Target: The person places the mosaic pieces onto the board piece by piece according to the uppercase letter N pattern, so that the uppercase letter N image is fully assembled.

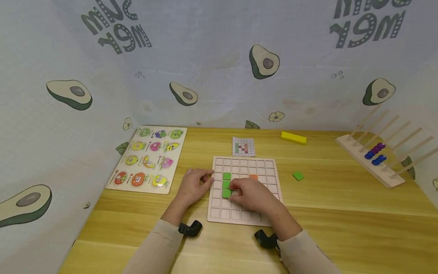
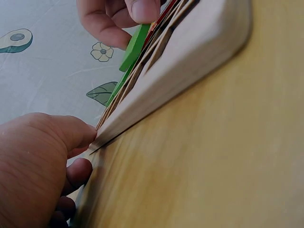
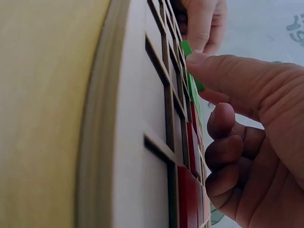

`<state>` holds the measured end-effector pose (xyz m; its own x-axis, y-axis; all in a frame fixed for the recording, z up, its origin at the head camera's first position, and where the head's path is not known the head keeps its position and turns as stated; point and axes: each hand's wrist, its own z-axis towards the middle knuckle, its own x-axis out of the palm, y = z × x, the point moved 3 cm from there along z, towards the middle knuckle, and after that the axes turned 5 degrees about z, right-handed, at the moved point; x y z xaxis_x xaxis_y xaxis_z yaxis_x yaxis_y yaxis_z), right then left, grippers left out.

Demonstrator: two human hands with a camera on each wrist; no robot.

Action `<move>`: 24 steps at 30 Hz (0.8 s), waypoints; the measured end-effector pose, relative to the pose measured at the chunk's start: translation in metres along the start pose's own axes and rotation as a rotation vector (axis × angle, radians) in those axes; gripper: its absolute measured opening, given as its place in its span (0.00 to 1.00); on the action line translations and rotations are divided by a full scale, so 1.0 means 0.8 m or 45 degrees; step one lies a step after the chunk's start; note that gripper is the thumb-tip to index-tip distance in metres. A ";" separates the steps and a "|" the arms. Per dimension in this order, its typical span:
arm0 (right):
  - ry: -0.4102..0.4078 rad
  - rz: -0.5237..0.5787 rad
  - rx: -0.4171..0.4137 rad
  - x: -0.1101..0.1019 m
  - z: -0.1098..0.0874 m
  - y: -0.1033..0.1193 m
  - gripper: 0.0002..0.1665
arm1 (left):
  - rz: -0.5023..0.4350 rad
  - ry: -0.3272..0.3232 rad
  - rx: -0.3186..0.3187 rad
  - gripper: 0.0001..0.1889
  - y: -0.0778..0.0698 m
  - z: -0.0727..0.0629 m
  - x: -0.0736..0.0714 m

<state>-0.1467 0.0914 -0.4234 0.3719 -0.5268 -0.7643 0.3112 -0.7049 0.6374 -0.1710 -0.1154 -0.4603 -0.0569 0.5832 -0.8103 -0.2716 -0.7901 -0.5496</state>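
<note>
A wooden grid board point(image 1: 219, 215) lies in front of me, with green tiles in one column and an orange tile point(image 1: 253, 177) farther right. My right hand point(image 1: 251, 193) pinches a green square tile point(image 3: 185, 47) between thumb and index finger, tilted over the green column; its other fingers curl loosely. Red tiles point(image 3: 189, 190) in the grid show in the right wrist view, mostly hidden by my hand in the head view. My left hand point(image 1: 194, 185) rests on the table, its fingertips touching the board's left edge, as the left wrist view also shows.
A small pattern card point(image 1: 243, 147) lies behind the board. One loose green tile point(image 1: 298, 176) and a yellow bar point(image 1: 293, 138) are to the right. A fruit picture board point(image 1: 171, 167) lies left; a pegged wooden rack point(image 1: 373, 163) with beads stands far right. A printed curtain encloses the table.
</note>
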 end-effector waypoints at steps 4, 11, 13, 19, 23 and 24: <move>0.003 -0.014 0.020 0.002 0.002 0.000 0.11 | 0.007 -0.016 0.026 0.14 -0.001 0.001 0.000; 0.001 -0.030 0.056 0.005 0.006 0.000 0.10 | 0.012 0.000 0.008 0.14 0.000 0.001 0.001; 0.004 -0.032 0.067 0.005 0.006 -0.001 0.10 | 0.013 0.007 0.001 0.14 0.000 0.001 0.001; 0.009 -0.018 0.088 0.006 0.007 -0.001 0.11 | 0.014 -0.002 0.014 0.14 -0.001 0.001 0.000; 0.015 -0.008 0.093 0.005 0.006 -0.001 0.11 | 0.009 0.000 0.018 0.14 -0.001 0.001 0.000; 0.016 -0.009 0.095 0.005 0.006 -0.001 0.11 | 0.009 0.001 0.020 0.14 -0.001 0.001 0.000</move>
<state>-0.1497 0.0878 -0.4276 0.3812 -0.5160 -0.7671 0.2483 -0.7421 0.6226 -0.1716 -0.1143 -0.4599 -0.0584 0.5773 -0.8144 -0.2862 -0.7913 -0.5404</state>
